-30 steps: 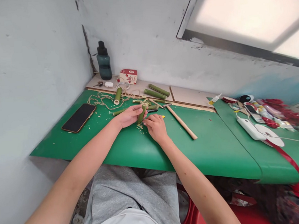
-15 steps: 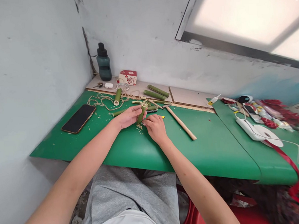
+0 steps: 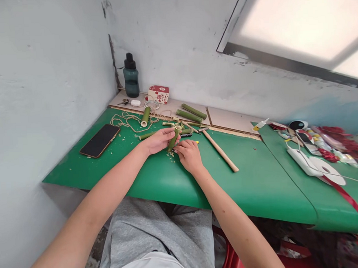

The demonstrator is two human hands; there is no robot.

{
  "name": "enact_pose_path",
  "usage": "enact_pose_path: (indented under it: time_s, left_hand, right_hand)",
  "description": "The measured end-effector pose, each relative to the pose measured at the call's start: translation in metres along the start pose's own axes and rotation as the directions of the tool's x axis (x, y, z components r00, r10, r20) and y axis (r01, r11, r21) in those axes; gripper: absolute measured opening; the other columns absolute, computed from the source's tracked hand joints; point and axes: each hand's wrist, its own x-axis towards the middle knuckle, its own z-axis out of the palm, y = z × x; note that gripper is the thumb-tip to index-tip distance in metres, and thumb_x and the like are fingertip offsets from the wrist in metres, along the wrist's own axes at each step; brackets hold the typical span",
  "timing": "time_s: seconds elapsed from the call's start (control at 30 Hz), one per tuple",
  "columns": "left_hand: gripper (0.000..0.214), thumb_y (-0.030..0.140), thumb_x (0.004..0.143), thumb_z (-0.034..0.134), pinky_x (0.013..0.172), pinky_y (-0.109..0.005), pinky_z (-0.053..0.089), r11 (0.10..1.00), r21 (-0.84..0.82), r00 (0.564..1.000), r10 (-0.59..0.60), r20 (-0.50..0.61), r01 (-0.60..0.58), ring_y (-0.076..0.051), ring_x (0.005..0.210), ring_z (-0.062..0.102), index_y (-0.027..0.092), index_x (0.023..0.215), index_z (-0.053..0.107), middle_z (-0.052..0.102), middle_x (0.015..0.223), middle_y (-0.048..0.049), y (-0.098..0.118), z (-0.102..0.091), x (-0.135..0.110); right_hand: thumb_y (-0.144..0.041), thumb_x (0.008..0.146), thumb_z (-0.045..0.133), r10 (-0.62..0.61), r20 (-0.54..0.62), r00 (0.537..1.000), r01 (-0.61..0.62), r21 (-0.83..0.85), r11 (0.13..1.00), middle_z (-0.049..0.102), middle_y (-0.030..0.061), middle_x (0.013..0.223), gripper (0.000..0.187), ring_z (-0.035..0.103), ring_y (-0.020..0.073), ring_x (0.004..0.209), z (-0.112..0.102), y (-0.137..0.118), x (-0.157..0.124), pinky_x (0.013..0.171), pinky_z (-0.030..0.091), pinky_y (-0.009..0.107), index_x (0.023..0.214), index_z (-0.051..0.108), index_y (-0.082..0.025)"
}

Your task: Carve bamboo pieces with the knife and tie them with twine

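Observation:
My left hand is closed around a short piece of green bamboo, its pale hollow end tilted up. My right hand is closed low beside the bamboo's bottom end, fingertips close to it. What sits in those fingers is too small to make out; a small yellow tip shows just past the knuckles. Pale shavings lie under the bamboo. Behind the hands are several bamboo sticks and a black slim object. A hammer with a wooden handle lies to the right.
On the green tabletop lie a phone, twine and a bamboo tube. The back ledge holds a bottle, a small box and two bamboo lengths. A glue gun and red ribbon are rightward.
The whole view has shifted slightly, so things appear a little further right. Both hands keep their hold, and the bamboo leans slightly more.

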Motion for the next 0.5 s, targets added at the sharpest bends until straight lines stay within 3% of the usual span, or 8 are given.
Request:
enact_pose_path:
  time_s: [0.37,0.5]
  left_hand:
    - [0.042,0.035,0.074,0.094,0.081,-0.029,0.054,1.000,-0.002,1.000,-0.005,0.003,0.005,-0.015,0.082,0.071,0.011,0.105,0.077,0.075,0.092,-0.0071,0.0003,0.0006,-0.0002]
    - [0.042,0.036,0.072,0.095,0.080,-0.029,0.054,1.000,0.000,1.000,0.001,0.006,-0.001,-0.015,0.081,0.071,0.011,0.099,0.076,0.074,0.090,-0.0071,0.0004,0.0013,-0.0002]
  right_hand:
    - [-0.023,0.103,0.058,0.015,-0.021,1.000,-0.015,-0.001,1.000,0.074,0.0068,0.110,0.022,0.056,0.0247,0.103,-0.0007,-0.0004,0.0003,0.093,0.036,0.039,0.111,0.078,-0.025]
    - [-0.021,0.101,0.061,-0.007,-0.013,1.000,0.007,0.002,1.000,0.075,0.0053,0.102,0.019,0.057,0.0239,0.098,-0.0002,0.0000,0.0014,0.092,0.037,0.039,0.105,0.079,-0.026]
